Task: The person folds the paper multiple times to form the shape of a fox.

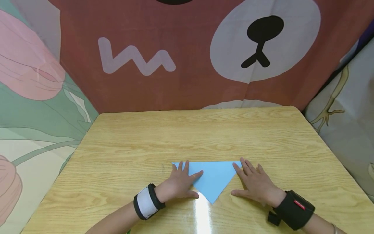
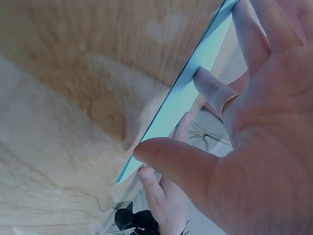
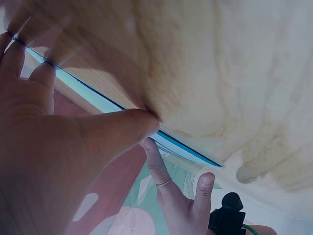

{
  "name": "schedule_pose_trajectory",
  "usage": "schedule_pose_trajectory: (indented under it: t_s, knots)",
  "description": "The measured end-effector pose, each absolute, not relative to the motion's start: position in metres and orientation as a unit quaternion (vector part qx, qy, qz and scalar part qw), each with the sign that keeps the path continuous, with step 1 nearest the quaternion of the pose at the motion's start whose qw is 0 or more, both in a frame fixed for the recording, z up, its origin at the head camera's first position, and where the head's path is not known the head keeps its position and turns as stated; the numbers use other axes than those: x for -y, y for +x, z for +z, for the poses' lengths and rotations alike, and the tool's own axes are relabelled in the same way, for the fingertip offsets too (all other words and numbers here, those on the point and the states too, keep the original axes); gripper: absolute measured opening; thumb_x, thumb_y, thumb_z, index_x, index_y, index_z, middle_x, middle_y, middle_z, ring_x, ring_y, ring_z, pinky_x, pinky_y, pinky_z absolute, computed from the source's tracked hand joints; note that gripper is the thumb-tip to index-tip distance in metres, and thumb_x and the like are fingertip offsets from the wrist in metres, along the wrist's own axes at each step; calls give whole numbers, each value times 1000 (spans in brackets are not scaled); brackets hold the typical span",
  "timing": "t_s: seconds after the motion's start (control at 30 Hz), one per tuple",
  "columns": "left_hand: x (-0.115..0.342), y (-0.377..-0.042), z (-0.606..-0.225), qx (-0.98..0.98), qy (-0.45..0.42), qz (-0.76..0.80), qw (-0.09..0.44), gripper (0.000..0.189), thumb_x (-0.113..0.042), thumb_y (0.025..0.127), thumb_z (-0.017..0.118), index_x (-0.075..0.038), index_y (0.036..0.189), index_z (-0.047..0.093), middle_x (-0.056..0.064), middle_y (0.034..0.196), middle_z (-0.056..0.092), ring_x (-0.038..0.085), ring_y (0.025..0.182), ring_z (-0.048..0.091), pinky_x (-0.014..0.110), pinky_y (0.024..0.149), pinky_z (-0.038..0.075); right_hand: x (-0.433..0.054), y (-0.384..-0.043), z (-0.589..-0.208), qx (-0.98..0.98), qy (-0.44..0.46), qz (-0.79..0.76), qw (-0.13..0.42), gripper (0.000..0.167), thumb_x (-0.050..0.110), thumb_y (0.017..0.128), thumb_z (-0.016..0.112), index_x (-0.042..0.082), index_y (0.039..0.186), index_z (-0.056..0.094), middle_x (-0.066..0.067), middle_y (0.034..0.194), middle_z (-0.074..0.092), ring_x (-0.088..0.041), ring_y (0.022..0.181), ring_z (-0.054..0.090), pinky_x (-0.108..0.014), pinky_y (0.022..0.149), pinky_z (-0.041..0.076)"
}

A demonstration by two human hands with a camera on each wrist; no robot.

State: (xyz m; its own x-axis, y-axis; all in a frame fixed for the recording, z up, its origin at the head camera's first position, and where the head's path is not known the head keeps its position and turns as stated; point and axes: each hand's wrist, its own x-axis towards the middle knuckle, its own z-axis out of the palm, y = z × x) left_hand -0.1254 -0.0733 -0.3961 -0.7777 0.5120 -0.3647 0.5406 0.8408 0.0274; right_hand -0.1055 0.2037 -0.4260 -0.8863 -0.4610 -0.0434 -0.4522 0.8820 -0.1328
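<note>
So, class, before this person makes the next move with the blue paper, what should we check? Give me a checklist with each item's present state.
1. Blue paper in a triangle: ok.
2. One point toward the person: ok.
3. Left hand on the paper's left part: ok.
4. Right hand touching the right corner: ok.
5. Layer edges exactly lined up: cannot tell.

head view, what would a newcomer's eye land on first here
Probably the big white printed muzzle with its black nose, at upper right on the reddish-brown backdrop. Next, the bright blue paper triangle on the wood-grain table, point toward the wearer, with fingers of the left hand and right hand at its far corners.
</note>
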Motion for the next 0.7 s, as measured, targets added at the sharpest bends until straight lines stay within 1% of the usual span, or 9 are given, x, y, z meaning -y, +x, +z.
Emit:
schedule_pose_trajectory:
  t_s: [0.23,0.33,0.53,0.7]
  knots:
    - [79,-125,-399,-946,264,-40,185,73,-61,78,60,-36,142,36,27,146,28,49,132,27,62,101,29,-204,-106,-425,-968,-238,-61,44,90,66,79,53,3,141,38,-30,143,32,-45,131,33,-66,96,29]
    - [82,-126,-400,-947,259,-32,186,72,-60,78,60,-37,142,36,29,146,27,50,132,27,63,100,29,-204,-106,-425,-968,-238,-63,45,90,66,79,53,3,141,38,-31,143,32,-45,131,33,-67,96,29]
    - [86,-126,-402,-948,261,-49,174,71,-63,78,58,-39,141,36,32,143,30,50,130,31,64,99,29,-203,-106,-425,-968,-239,-63,43,90,66,79,54,2,140,38,-31,143,32,-46,131,33,-67,96,29]
    - [87,-126,-402,-949,261,-43,173,70,-62,78,59,-38,141,37,33,142,30,50,130,30,66,99,27,-203,-105,-426,-968,-238,-62,42,90,66,78,54,3,141,38,-31,143,32,-45,131,33,-67,96,29]
